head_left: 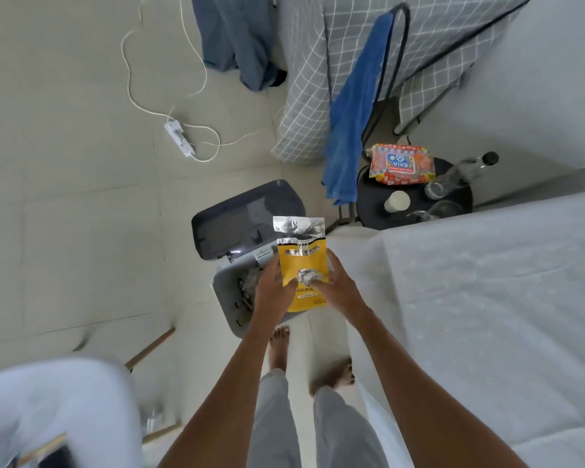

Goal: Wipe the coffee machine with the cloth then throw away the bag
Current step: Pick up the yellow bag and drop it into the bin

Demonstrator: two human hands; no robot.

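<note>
Yellow foil bag point(303, 265), silver top open, is held above the open grey plastic bin point(224, 300), my left hand point(272, 288) and right hand point(340, 285) each curled round one side edge, so I judge only the drop remains; the wiping cannot be verified.

left hand point(271, 287): grips the bag point(303, 260) at its left edge, thumb on its front | right hand point(341, 284): grips the bag's right edge, thumb on its front | forearms point(237, 376): bare, stretched forward, converging below the bag | feet point(279, 346): bare, below the bag
</note>
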